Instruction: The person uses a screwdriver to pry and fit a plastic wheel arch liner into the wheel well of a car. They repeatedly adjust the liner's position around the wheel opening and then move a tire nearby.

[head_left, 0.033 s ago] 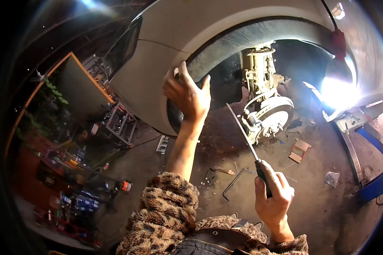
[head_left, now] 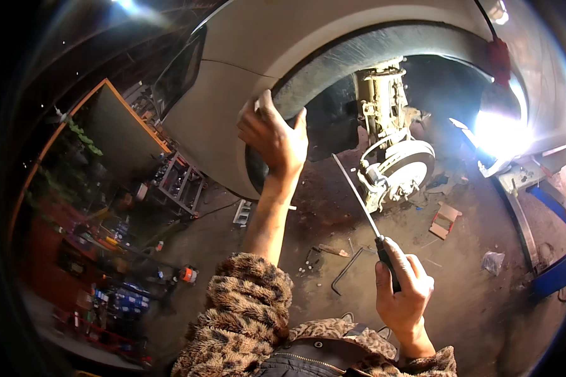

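Note:
My left hand (head_left: pixel 273 137) is at the front-left part of the black wheel arch trim (head_left: pixel 383 41). Its thumb lies toward the inner edge and its fingers bend over the outer side against the pale car fender (head_left: pixel 233 44). In my right hand (head_left: pixel 405 286) is a long screwdriver (head_left: pixel 356 193), gripped by its black handle, thumb and forefinger along it. The thin metal shaft points up and away to the left, its tip in front of the wheel well. Beyond it, without a wheel, the hub and brake disc (head_left: pixel 410 164) hang below a dusty strut (head_left: pixel 383 94).
A bright work lamp (head_left: pixel 503 135) shines at the right, by a blue-and-grey stand (head_left: pixel 560 270). On the floor lie an L-shaped bar (head_left: pixel 346 271), an open small box (head_left: pixel 444 220) and a plastic bag (head_left: pixel 492 262). Tools and bottles (head_left: pixel 129 300) crowd the left.
The view has shifted very slightly. My left hand sits a touch further left in the picture, still at the trim; my right hand keeps the same grip on the screwdriver.

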Motion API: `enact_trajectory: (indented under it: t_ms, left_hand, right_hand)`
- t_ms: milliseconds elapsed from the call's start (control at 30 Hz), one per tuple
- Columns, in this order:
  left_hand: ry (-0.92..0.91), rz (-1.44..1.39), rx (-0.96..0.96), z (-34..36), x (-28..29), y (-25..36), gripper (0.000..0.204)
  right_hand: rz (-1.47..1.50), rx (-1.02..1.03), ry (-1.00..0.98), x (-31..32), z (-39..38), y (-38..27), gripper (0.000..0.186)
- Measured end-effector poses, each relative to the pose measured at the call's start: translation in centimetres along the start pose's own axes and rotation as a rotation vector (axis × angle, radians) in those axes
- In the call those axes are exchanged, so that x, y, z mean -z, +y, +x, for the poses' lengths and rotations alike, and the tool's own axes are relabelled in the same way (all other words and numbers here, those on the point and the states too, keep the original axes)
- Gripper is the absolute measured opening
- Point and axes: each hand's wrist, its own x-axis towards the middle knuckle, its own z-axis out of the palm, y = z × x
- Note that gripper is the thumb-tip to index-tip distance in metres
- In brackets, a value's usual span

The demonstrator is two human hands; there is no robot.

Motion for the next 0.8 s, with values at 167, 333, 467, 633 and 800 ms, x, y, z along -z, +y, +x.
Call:
enact_trajectory:
  t_ms: [167, 333, 467, 633, 800]
  left_hand:
    - [-0.143, 0.180, -0.112, 2.5, 0.9, 0.0, 0.070]
    - [-0.266, 0.320, -0.195, 3.2, 2.1, 0.3, 0.070]
    - [-0.317, 0.291, -0.382, 3.3, 1.4, -0.3, 0.066]
    - [-0.249, -0.078, -0.408, 5.5, 2.7, -1.6, 0.041]
    - [0.006, -0.207, -0.234, 9.5, -3.3, 0.4, 0.044]
  right_hand:
    - [0.098, 0.000, -0.016, -0.5, -1.2, 2.4, 0.040]
    - [0.272, -0.045, -0.054, -2.4, -2.8, 6.0, 0.045]
    - [0.387, -0.166, -0.049, -4.8, -4.3, 10.0, 0.043]
    - [0.532, -0.273, -0.055, -7.8, -5.0, 14.0, 0.040]
    - [0.680, -0.362, -0.025, -10.4, -4.5, 15.5, 0.037]
